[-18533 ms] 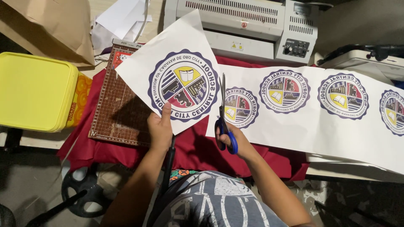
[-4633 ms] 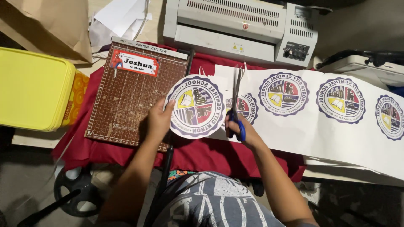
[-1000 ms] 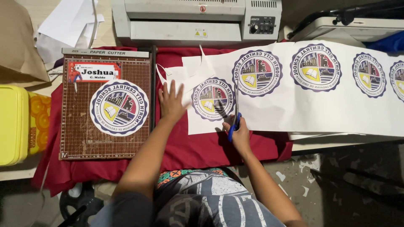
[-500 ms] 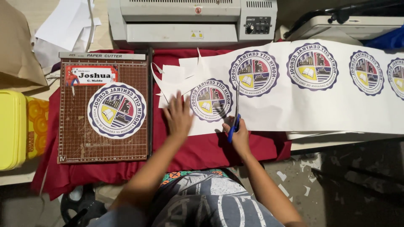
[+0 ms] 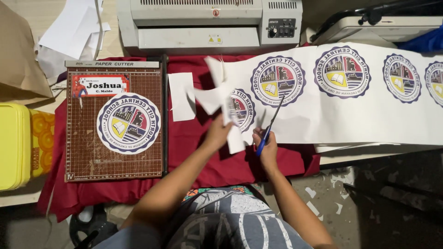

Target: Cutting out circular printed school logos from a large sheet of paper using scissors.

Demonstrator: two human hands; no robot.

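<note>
Your right hand is gripping the blue scissors, fingers closed through the handles, blades pointing far and a bit right into the long sheet. Your left hand is pinching the half-cut seal, just left of the blades and nearer to it. A finished seal is lying on the paper cutter, well off to the left on the desk.
</note>
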